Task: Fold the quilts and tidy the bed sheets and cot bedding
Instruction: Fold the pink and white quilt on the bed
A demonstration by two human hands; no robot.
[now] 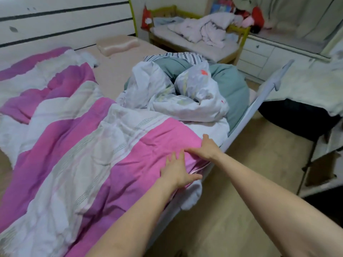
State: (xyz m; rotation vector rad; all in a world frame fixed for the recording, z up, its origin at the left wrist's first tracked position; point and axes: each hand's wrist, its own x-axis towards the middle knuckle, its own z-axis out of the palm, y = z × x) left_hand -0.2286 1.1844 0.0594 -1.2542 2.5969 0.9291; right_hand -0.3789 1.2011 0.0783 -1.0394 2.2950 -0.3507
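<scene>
A pink and white striped quilt (78, 138) lies rumpled across the big bed. Both hands rest on its pink edge near the bed's right side. My left hand (176, 169) lies flat with fingers spread. My right hand (206, 147) also lies open on the fabric, just beyond the left one. Behind them a white printed quilt (178, 93) is bunched up on a teal quilt (233, 86). A pale pillow (117, 45) sits by the headboard. The wooden cot (239, 32) at the back holds crumpled pale pink bedding (204, 28).
A grey bed guard rail (259, 101) runs along the bed's right edge. White drawers (258, 52) stand beyond the cot. A dark seat with a pale cover (304, 84) stands at right on the wooden floor (250, 164). Red soft toys (258, 15) sit behind the cot.
</scene>
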